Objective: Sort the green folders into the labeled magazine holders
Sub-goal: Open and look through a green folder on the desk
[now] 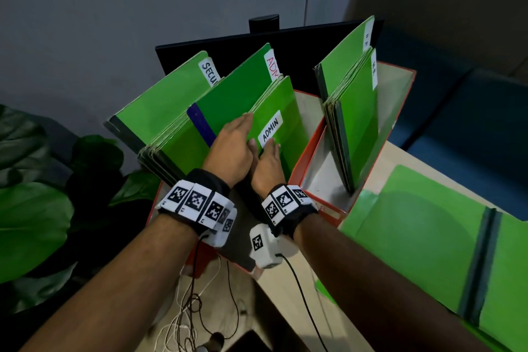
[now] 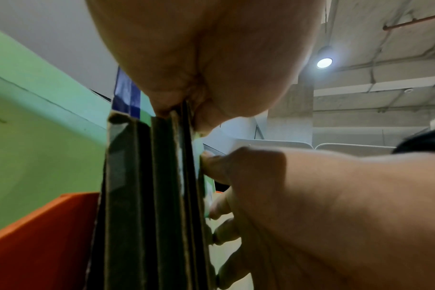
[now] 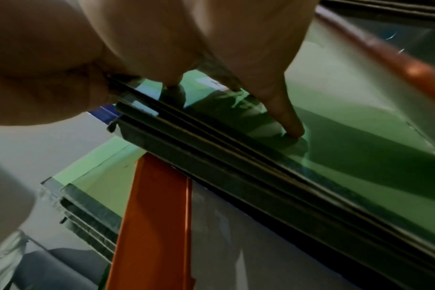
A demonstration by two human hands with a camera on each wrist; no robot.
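Observation:
Three stacks of green folders stand in orange magazine holders: SECURITY at the left, ADMIN in the middle, HR at the right. Both hands are on the ADMIN stack. My left hand grips the stack's spine edge from above. In the left wrist view the dark spines run up into its pinch. My right hand rests just below, its straight fingers pressing the front folder's face beside the ADMIN label.
An opened green folder lies flat on the table at the right. A dark monitor stands behind the holders. Large plant leaves fill the left side. Loose cables hang below my wrists.

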